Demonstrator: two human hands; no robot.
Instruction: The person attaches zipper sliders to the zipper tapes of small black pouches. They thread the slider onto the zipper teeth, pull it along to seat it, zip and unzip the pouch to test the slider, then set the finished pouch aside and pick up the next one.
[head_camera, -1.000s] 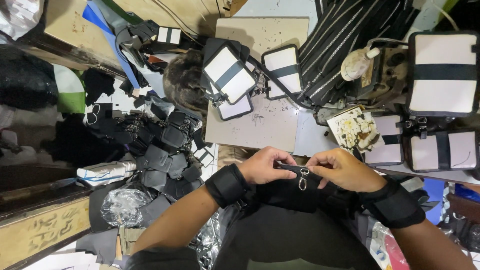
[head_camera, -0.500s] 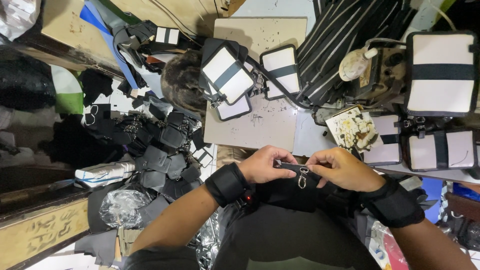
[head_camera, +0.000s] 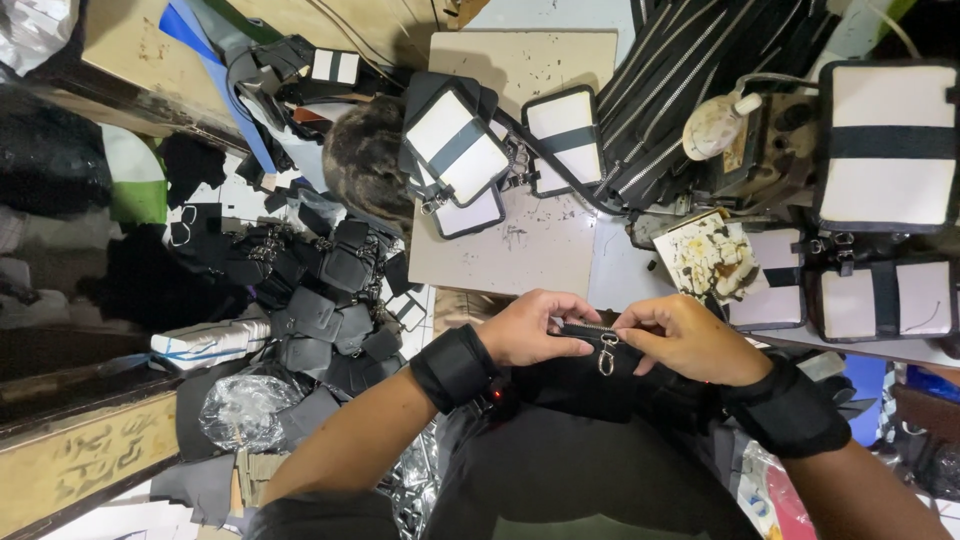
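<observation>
My left hand (head_camera: 535, 328) and my right hand (head_camera: 684, 338) both pinch the top edge of a small black pouch (head_camera: 590, 375) held over my lap. A zipper runs along that edge, and a small metal clasp (head_camera: 606, 354) hangs from it between my fingers. Each wrist wears a black band. The lower part of the pouch is hidden against my dark clothing.
A worn work table (head_camera: 520, 240) lies ahead with several white-and-black pouches (head_camera: 462, 150) on it. More such pouches (head_camera: 885, 150) stack at the right beside a sewing machine (head_camera: 745, 135). Black zipper strips (head_camera: 690, 70) hang at the back. A heap of black pieces (head_camera: 310, 290) covers the floor at left.
Both hands stay on the pouch's zipper edge; the fingers shift only slightly around the clasp.
</observation>
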